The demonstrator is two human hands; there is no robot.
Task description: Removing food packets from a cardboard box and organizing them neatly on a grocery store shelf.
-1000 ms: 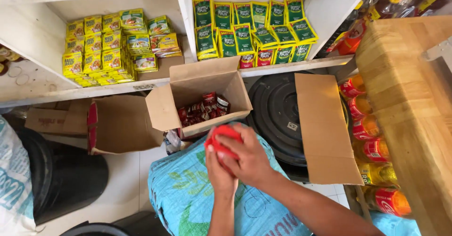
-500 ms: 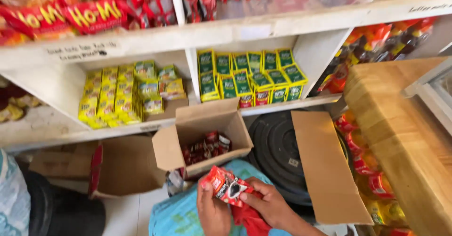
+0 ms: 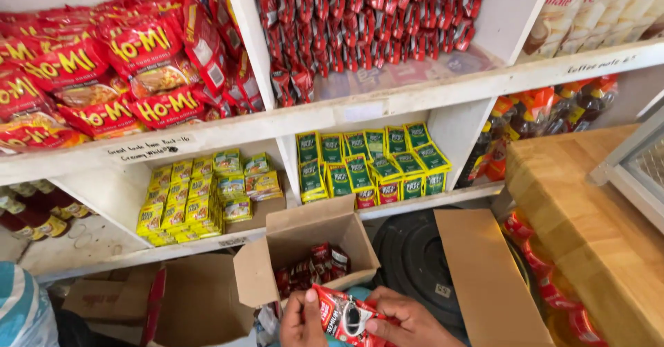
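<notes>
We grip red sachets (image 3: pixel 344 317) in both hands, left hand (image 3: pixel 302 321) and right hand (image 3: pixel 408 321) closed round them (open box (image 3: pixel 304 250) just beyond).

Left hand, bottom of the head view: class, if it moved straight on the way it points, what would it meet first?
Probably the open cardboard box directly above the left hand; depth is unclear.

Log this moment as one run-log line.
hands: left hand and right hand hold red sachets | behind: open cardboard box with more sachets | above: stocked white shelves
</notes>
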